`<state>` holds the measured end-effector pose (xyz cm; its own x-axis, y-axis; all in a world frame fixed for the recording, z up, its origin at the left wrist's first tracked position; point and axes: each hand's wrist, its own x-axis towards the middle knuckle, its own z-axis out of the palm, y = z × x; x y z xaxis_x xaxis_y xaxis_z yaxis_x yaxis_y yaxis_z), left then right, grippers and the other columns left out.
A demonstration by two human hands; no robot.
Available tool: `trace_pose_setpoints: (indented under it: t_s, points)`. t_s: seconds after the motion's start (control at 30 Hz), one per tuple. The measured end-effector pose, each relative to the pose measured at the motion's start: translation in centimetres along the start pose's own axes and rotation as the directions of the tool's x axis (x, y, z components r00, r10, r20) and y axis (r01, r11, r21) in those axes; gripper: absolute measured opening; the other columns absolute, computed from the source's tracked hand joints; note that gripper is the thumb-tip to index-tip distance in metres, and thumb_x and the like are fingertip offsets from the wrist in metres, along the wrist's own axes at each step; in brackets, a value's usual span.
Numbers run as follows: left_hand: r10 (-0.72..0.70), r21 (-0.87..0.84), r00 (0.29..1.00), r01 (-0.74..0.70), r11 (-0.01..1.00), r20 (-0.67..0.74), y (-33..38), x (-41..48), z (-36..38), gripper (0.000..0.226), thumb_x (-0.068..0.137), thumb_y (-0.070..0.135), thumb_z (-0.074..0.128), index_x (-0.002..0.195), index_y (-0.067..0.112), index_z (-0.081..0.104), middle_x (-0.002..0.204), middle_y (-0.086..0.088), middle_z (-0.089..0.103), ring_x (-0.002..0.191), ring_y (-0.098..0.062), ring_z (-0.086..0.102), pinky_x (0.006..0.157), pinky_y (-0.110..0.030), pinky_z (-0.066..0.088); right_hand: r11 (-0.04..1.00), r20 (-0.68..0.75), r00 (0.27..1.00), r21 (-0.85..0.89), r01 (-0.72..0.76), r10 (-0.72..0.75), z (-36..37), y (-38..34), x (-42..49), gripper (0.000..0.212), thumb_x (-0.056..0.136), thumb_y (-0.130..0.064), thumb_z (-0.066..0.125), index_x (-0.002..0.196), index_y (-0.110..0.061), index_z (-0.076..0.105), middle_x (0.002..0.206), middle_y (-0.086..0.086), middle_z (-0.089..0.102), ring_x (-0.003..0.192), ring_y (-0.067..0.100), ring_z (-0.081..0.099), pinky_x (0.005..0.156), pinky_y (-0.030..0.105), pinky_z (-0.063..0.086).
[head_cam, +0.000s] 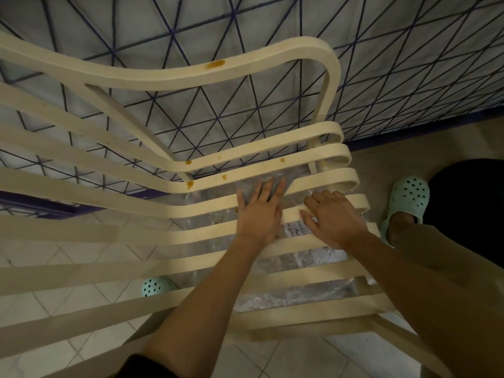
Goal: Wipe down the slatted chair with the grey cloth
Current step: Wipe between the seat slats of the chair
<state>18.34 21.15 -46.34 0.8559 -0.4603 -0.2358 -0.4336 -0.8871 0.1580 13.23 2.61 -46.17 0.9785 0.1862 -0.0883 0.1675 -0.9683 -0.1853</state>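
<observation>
Tiled floor (pixel 54 309) under the slatted chair (pixel 109 205). Left hand (pixel 259 211) lies flat on its slats and right hand (pixel 334 216) curls round one. No grey cloth is in sight, so fetching it seems next.

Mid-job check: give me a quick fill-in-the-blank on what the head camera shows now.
1. The left hand and right hand are both on the ____ of the chair.
2. Beneath them lies a clear ____ sheet.
3. The top rail carries an orange-brown ____.
Missing words: slats; plastic; stain.
</observation>
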Motion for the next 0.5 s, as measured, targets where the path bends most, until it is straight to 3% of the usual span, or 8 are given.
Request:
trace_pose_setpoints:
  t_s: [0.1,0.2,0.33,0.5]
  points:
    - [0.109,-0.075,0.994,-0.11,0.991,-0.01,-3.9,-0.4,0.0,0.054,0.104,0.028,0.026,0.154,0.033,0.005,0.161,0.006,0.013,0.149,-0.018,0.007,0.117,-0.052,0.015,1.0,-0.005,1.0,0.028,0.009,-0.009,0.1,0.2,0.0,0.042,0.095,-0.043,0.029,0.102,-0.017,0.061,0.092,0.004,0.065,0.081,0.023,0.059,0.078,0.037,0.047]
    - [0.205,-0.189,0.971,-0.226,0.956,-0.127,-7.9,-1.8,0.3,0.052,0.099,0.015,0.034,0.151,0.021,0.03,0.157,-0.004,0.03,0.146,-0.026,0.022,0.118,-0.046,0.023,0.999,-0.025,1.0,0.037,0.01,-0.009,0.3,0.2,-0.1,0.042,0.095,-0.043,0.027,0.102,-0.018,0.06,0.091,0.002,0.064,0.081,0.021,0.058,0.078,0.037,0.047]
    - [0.06,-0.207,0.996,-0.071,0.976,-0.06,-12.5,-3.1,-0.2,0.083,0.081,-0.017,0.048,0.149,0.027,0.031,0.157,0.002,0.027,0.145,-0.019,0.021,0.115,-0.037,0.029,1.0,-0.038,0.999,0.022,0.017,-0.016,0.4,0.4,-0.2,0.039,0.096,-0.041,0.032,0.102,-0.017,0.062,0.089,0.002,0.065,0.079,0.021,0.059,0.076,0.036,0.047]
    - [-0.114,-0.081,0.985,0.125,0.989,0.129,-17.1,-4.7,-3.2,0.072,0.094,0.003,0.051,0.148,0.044,0.025,0.153,-0.008,0.037,0.127,-0.027,0.052,0.106,-0.038,0.042,0.997,-0.025,0.999,0.073,0.03,-0.028,0.2,0.5,-0.3,0.026,0.099,-0.038,0.043,0.108,-0.021,0.06,0.098,-0.001,0.063,0.087,0.017,0.058,0.083,0.035,0.046]
